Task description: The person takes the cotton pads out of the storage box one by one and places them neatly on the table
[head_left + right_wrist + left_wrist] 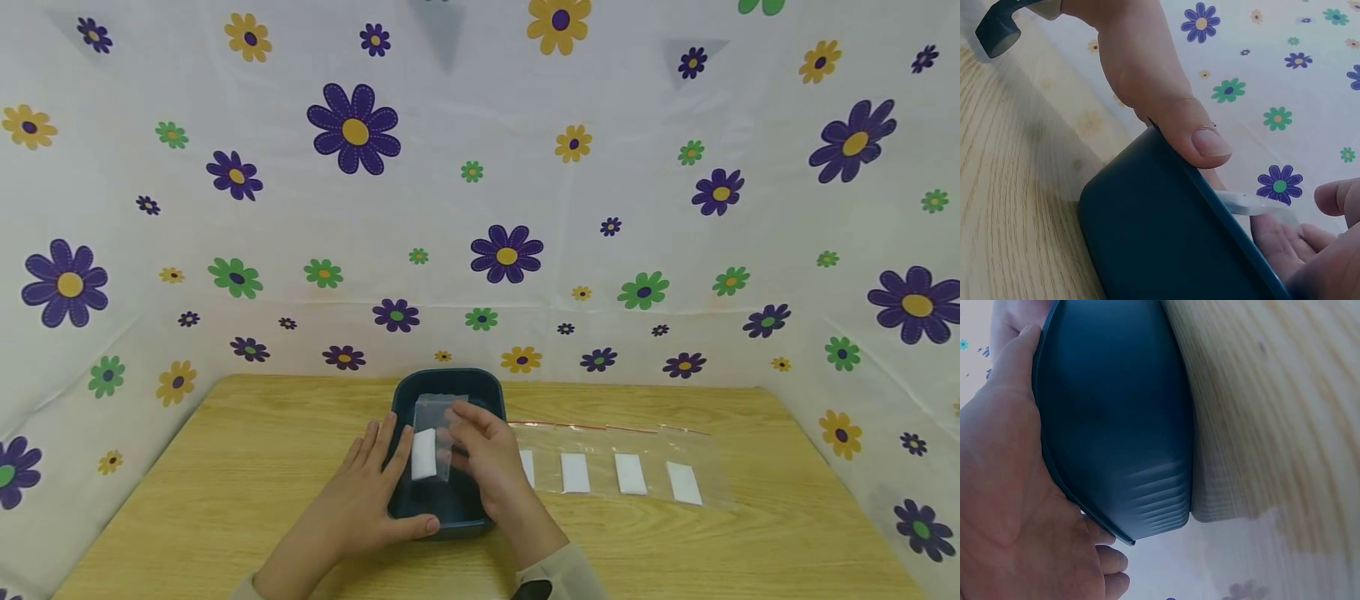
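A dark blue-green plastic container [450,504] stands on the wooden table in front of me. My left hand [356,492] rests along its left rim with the fingers straight and the thumb at the near edge; the left wrist view shows the palm against the container wall [1116,400]. Over the container, my right hand [497,462] holds the right side of a clear plastic bag [435,411]. A white rectangular piece [423,454] lies inside that bag. Part of the bag [1250,203] shows above the rim in the right wrist view, near the right fingers.
Right of the container, several similar clear bags [603,479] lie in a row, red strips along some top edges, each with a white piece [631,474]. A flower-print cloth [442,208] surrounds the wooden table [247,467] at the back and sides.
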The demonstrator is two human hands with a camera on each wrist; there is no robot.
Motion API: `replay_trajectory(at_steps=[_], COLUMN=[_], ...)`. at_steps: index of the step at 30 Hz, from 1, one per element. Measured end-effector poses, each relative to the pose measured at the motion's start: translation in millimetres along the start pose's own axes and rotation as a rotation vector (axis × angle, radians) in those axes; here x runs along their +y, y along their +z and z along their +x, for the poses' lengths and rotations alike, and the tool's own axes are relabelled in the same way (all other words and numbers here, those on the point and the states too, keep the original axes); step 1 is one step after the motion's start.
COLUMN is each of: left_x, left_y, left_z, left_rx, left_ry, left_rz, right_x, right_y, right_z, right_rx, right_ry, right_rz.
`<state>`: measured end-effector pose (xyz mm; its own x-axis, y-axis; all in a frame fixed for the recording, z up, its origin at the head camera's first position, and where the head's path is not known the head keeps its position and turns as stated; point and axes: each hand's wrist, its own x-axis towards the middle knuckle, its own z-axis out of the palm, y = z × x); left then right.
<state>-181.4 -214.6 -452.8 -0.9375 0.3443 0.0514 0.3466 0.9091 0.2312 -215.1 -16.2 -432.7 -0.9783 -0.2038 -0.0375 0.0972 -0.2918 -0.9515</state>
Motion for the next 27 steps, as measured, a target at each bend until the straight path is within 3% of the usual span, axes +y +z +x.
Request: replay_trajectory(at_steps=[15, 27], left_x=[1.3, 1.7], left_y=[-0.9, -1.8], left_z=[-0.6, 0.0], left_rx=[-0.001, 0.006], left_ry=[-0.013, -0.002], left_rz=[-0.007, -0.005], right_x=[-4.7, -9.1], right_y=[-1.9, -8.3], right_z=[1.1, 1.6], right_rx=[0.143, 0.126], right_ry=[-0.062, -0.022], right_rz=[-0.069, 0.037])
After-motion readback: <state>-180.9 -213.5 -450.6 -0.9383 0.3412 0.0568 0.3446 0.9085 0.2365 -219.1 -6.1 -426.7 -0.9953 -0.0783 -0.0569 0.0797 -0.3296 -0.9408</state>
